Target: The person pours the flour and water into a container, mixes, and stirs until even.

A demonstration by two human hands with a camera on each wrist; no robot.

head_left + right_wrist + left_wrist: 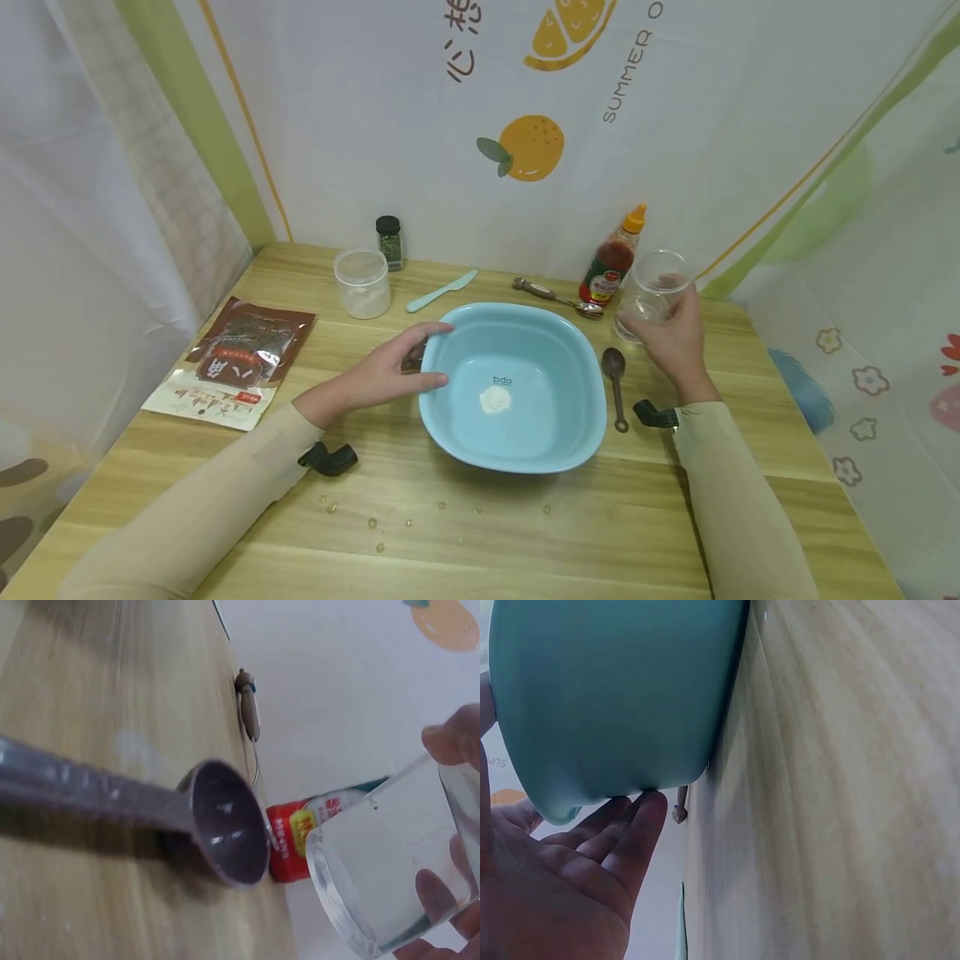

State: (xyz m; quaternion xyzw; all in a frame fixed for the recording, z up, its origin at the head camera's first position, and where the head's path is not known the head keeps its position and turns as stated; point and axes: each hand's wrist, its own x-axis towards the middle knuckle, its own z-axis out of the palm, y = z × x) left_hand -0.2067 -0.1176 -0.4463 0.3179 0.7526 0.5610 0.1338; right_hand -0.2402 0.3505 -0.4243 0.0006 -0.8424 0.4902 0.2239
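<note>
A light blue plastic basin (pixel 540 417) stands mid-table with a small patch of white powder (pixel 495 400) on its bottom. My left hand (pixel 382 371) holds its left rim, thumb and index finger over the edge. In the left wrist view the other fingers (pixel 634 840) press against the basin's outer wall (pixel 622 697). To the right of the basin, my right hand (pixel 678 337) grips a clear plastic cup (pixel 645 287) around its side. The cup's base appears slightly above the tabletop in the right wrist view. A dark measuring spoon (pixel 229 825) lies between cup and basin.
Behind the basin are a sauce bottle (pixel 609 265), a metal spoon (pixel 558 295) and a pale green knife (pixel 441 292). Left of these stand a clear tub (pixel 362 287) and a spice jar (pixel 390 243). A spice packet (pixel 236 358) lies far left. Droplets dot the front table.
</note>
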